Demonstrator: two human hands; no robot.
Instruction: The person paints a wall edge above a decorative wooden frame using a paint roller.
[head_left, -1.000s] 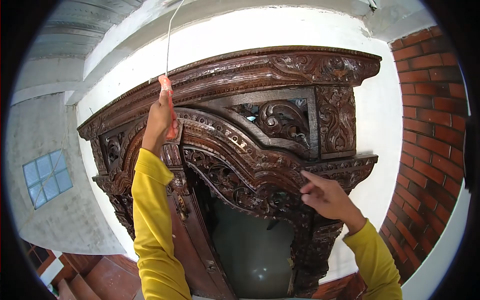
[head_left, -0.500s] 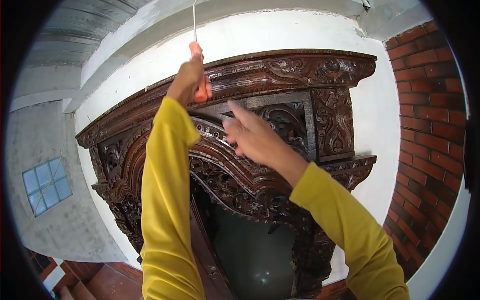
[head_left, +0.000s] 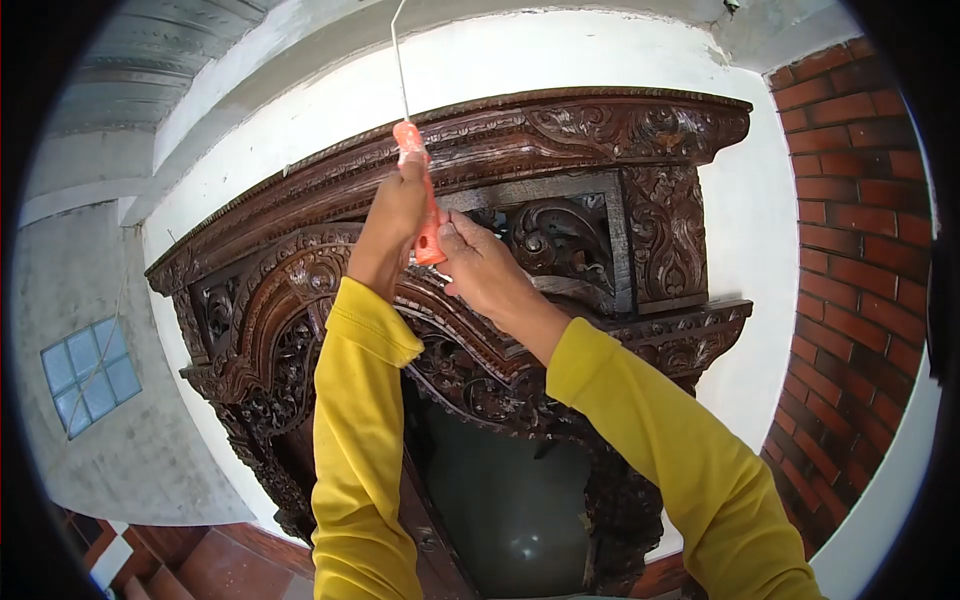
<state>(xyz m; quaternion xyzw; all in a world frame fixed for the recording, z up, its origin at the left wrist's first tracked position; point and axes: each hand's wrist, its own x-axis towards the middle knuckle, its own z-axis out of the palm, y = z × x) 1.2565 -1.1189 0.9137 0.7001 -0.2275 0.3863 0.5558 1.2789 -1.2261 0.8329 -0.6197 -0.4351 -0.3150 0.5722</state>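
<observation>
Both hands (head_left: 435,240) now lower, together on the orange handle (head_left: 424,205), its thin rod's (head_left: 398,60) top out of frame.

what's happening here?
A person in yellow sleeves reaches up in front of a dark carved wooden frame. The left hand grips an orange handle with a thin metal rod running up out of view. The right hand touches the handle's lower end. A brick wall stands to the right.
</observation>
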